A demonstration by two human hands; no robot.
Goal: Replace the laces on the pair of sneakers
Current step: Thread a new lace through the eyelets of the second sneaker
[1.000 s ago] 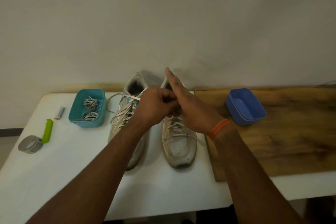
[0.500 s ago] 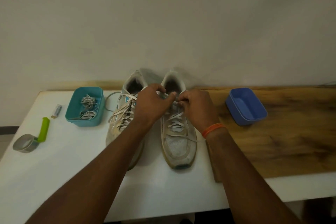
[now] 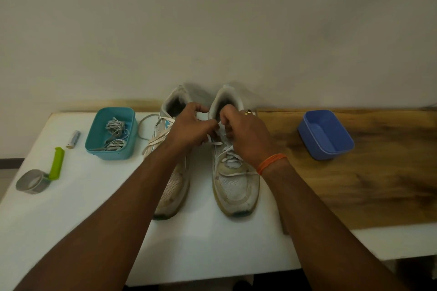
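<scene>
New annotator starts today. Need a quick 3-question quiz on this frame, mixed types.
1. True or false: the blue tub on the wooden board holds laces.
2. Which sneaker are both hands working on?
A. the left sneaker
B. the right sneaker
C. neither
3. Fill in: the spare laces lie in the ___ tub.

Key
1. False: it looks empty.
2. B: the left hand and right hand both pinch the lace near the right sneaker's top eyelets.
3. Teal.
</scene>
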